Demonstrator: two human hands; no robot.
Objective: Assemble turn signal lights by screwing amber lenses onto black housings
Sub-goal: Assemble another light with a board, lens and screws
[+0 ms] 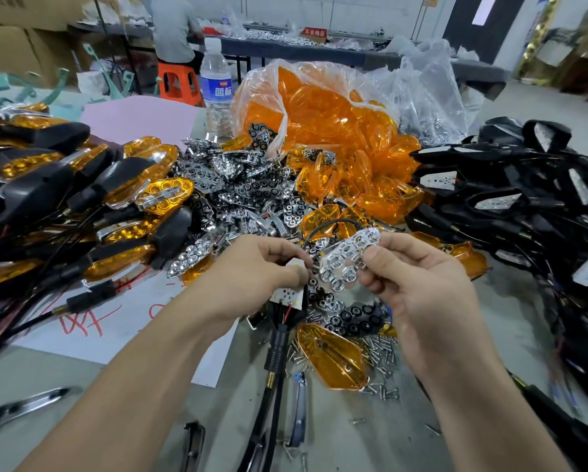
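Observation:
My left hand [251, 270] grips a black housing [290, 301] with a white LED board showing; its stem and cable hang down toward me. My right hand [411, 277] pinches a chrome honeycomb reflector [348, 258] just right of the housing, tilted up to the right. One loose amber lens [331, 357] lies inside up on the table below the hands, beside a scatter of small screws [382, 349]. More amber lenses [340, 131] fill a clear plastic bag behind.
Finished amber-and-black lights [91, 195] are heaped at the left. Bare black housings [524, 202] with cables pile up at the right. Chrome reflectors [238, 185] lie in the middle. A water bottle [216, 86] stands behind. A person sits at a far table.

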